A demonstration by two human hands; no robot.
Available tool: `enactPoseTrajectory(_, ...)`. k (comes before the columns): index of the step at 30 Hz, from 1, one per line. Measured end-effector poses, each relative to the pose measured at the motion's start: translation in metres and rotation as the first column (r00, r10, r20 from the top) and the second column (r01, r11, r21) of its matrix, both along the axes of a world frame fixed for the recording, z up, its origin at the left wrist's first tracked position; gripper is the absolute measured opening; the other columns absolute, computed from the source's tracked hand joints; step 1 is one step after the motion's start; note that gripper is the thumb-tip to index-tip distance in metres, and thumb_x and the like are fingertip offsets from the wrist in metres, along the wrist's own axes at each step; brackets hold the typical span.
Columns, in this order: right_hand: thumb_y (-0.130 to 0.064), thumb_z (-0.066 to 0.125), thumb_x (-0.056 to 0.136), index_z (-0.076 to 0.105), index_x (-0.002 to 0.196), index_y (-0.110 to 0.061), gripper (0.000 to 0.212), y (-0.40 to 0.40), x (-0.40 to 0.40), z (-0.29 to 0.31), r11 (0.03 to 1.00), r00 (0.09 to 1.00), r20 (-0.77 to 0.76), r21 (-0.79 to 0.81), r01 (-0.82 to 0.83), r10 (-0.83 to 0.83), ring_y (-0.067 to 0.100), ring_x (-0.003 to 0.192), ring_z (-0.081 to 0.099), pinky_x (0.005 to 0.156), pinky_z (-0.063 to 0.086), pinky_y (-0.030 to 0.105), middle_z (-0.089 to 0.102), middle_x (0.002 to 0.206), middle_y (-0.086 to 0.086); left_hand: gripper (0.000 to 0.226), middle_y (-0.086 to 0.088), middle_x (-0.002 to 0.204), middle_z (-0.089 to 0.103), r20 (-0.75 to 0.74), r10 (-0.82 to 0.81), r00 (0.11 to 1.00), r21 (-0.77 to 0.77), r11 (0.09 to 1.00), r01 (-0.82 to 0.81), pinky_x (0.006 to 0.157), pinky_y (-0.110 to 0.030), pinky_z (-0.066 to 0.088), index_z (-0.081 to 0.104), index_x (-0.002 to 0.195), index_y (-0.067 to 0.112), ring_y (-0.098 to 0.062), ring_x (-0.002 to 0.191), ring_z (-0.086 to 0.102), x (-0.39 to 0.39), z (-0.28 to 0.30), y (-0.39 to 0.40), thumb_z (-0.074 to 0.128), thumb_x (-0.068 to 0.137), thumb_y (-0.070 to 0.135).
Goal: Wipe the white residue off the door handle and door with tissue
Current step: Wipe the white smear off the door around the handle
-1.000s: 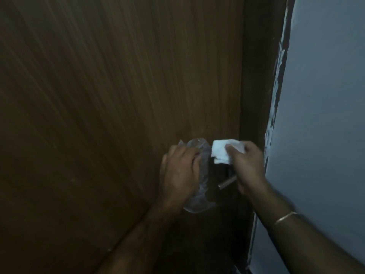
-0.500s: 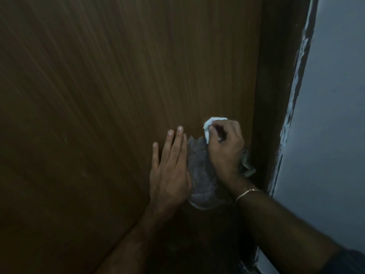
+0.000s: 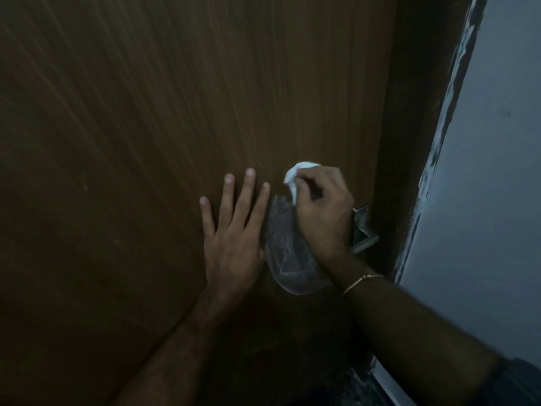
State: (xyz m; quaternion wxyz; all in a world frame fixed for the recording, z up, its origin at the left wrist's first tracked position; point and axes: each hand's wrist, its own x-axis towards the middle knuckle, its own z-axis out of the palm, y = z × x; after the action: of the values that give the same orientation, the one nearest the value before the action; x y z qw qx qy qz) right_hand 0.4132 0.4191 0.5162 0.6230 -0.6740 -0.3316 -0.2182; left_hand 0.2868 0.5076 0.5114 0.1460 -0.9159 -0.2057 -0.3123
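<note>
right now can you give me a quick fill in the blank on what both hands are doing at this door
1. The right hand pinches a white ____ against the door.
2. The left hand lies ____ on the wood, fingers straight.
3. A thin ____ circles the right wrist.
4. The metal handle shows to the ____ of the right hand.

Missing words: tissue; flat; bracelet; right

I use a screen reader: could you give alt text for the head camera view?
A right hand presses a white tissue against a brown wooden door above its metal handle, while the left hand lies flat on the door.
</note>
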Motion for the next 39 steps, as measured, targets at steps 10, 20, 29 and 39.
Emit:
enactPoseTrajectory(10, -0.003, 0.065, 0.088, 0.072, 0.099, -0.011, 0.015, -0.005, 0.014, -0.003, 0.999, 0.997, 0.064, -0.011, -0.033, 0.034, -0.002, 0.095, 0.057, 0.083, 0.044, 0.006, 0.065, 0.103, 0.002, 0.079, -0.001, 0.166, 0.011, 0.009, -0.003, 1.0, 0.023, 1.0, 0.003, 0.117, -0.053, -0.007, 0.029, 0.154, 0.023, -0.024, 0.153, -0.003, 0.0, 0.0, 0.003, 0.027, 0.079, 0.047)
enactPoseTrajectory(20, -0.006, 0.066, 0.087, 0.072, 0.096, -0.017, 0.015, -0.02, 0.05, -0.021, 0.997, 0.987, -0.144, 0.02, 0.074, -0.07, 0.002, 0.094, 0.061, 0.082, 0.052, 0.014, 0.066, 0.1, -0.004, 0.074, -0.002, 0.165, 0.013, -0.012, -0.004, 1.0, -0.023, 1.0, 0.003, 0.117, -0.056, -0.005, 0.032, 0.153, 0.02, -0.024, 0.153, -0.002, -0.001, 0.006, -0.003, 0.023, 0.083, 0.042)
enactPoseTrajectory(29, -0.008, 0.064, 0.088, 0.069, 0.097, -0.021, 0.016, -0.015, 0.042, -0.036, 0.996, 0.967, -0.238, -0.01, 0.086, -0.086, -0.006, 0.095, 0.056, 0.077, 0.046, 0.003, 0.06, 0.104, -0.008, 0.074, -0.002, 0.165, 0.013, -0.035, -0.004, 0.999, -0.049, 0.999, 0.002, 0.116, -0.058, -0.003, 0.032, 0.153, 0.02, -0.024, 0.153, -0.003, -0.002, 0.008, -0.004, 0.023, 0.083, 0.041)
enactPoseTrajectory(39, -0.006, 0.064, 0.088, 0.068, 0.096, -0.017, 0.015, -0.019, 0.043, -0.046, 0.996, 0.966, -0.249, -0.073, 0.049, -0.066, -0.001, 0.094, 0.057, 0.074, 0.044, 0.001, 0.058, 0.106, -0.005, 0.072, -0.002, 0.165, 0.014, -0.028, -0.008, 1.0, -0.051, 0.999, 0.006, 0.117, -0.056, -0.004, 0.033, 0.152, 0.021, -0.025, 0.153, 0.0, -0.003, 0.009, -0.004, 0.023, 0.083, 0.036)
